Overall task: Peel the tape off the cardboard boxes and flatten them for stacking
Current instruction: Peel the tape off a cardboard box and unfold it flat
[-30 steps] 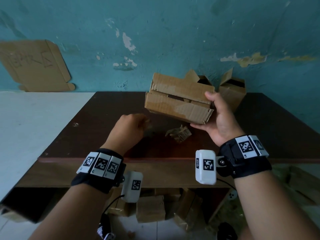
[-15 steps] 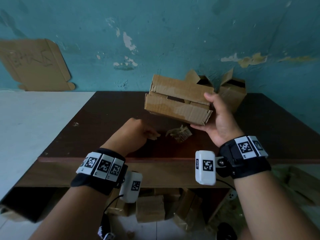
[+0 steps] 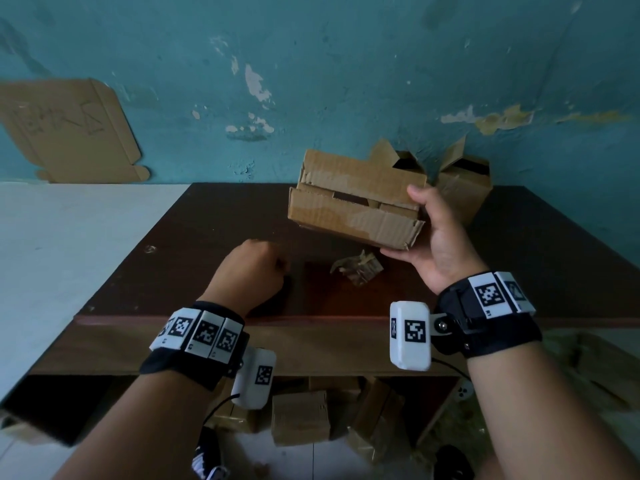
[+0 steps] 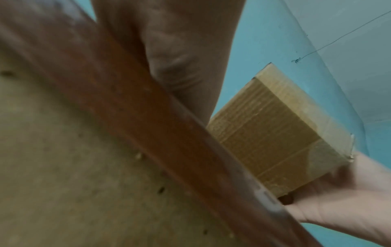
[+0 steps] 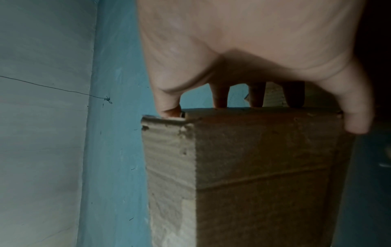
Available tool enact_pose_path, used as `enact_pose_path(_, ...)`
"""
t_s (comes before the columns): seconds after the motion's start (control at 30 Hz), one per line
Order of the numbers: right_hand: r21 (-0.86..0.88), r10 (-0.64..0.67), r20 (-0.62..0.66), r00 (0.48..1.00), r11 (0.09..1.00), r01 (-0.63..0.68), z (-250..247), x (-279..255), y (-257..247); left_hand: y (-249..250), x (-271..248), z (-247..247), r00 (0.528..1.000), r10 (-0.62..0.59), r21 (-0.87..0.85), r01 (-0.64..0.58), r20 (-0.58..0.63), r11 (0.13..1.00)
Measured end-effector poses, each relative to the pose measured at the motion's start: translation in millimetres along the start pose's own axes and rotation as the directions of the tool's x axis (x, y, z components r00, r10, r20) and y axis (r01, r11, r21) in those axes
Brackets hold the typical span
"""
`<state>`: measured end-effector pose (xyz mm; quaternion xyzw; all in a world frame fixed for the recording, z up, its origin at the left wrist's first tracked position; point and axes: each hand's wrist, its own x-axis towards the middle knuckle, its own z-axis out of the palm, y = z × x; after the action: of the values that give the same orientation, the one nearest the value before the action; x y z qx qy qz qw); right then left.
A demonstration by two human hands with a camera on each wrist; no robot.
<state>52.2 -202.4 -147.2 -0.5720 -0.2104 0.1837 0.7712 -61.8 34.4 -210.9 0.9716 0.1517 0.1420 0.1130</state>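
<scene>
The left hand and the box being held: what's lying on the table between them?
A crumpled wad of peeled tape lies on the dark table, between the left hand and the box, in the head view.

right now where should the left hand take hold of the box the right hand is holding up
Judging from the pose, grip the cardboard box by its free left end, coming from the left. The right hand already clamps the right end, thumb on top and fingers behind, and holds it above the table. The left hand, curled on the table, is nearest that end.
</scene>
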Motion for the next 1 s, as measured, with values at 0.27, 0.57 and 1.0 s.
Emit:
enact_pose_path(0.27,-0.008,-0.011,0.021,1.000,1.000,0.012,-3,0,-1,-7,0,-11,0.994,-0.091,-0.125,0.098,0.060,0.987)
enact_pose_path(0.57,-0.012,-0.016,0.025,1.000,1.000,0.016,-4,0,-2,0,-1,-25,0.989,-0.119,-0.113,0.129,0.090,0.985)
enact_pose_path(1.0,-0.013,-0.006,0.019,1.000,1.000,0.006,-3,2,0,-8,2,-12,0.988,-0.156,-0.267,0.146,-0.018,0.953)
